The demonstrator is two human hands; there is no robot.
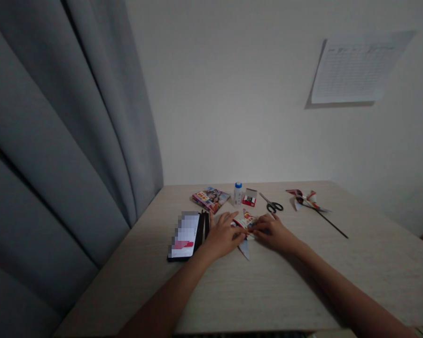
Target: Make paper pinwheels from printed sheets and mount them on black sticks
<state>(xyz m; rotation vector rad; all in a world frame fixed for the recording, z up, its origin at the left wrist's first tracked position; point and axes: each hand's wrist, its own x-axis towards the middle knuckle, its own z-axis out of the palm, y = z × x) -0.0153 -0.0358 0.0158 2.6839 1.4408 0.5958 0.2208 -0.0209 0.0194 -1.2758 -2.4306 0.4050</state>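
Note:
A printed paper pinwheel [248, 218] with red, yellow and white areas lies on the table between my hands, one pale blade [244, 249] pointing toward me. My left hand [223, 236] pinches its near left side with thumb and forefinger, the other fingers stretched over the table. From the right, my right hand [274, 233] grips the paper with bent fingers close to the middle. Both sets of fingertips almost meet there and cover the centre. Thin black sticks [204, 226] lie just left of my left hand, beside a phone [183, 237] with its screen lit.
Behind my hands are a stack of colourful printed booklets [211, 199], a blue-capped bottle [238, 194], a small red box [250, 197] and black-handled scissors [274, 206]. Another pinwheel [307, 200] on a dark stick lies right. A grey curtain [102, 117] hangs along the left.

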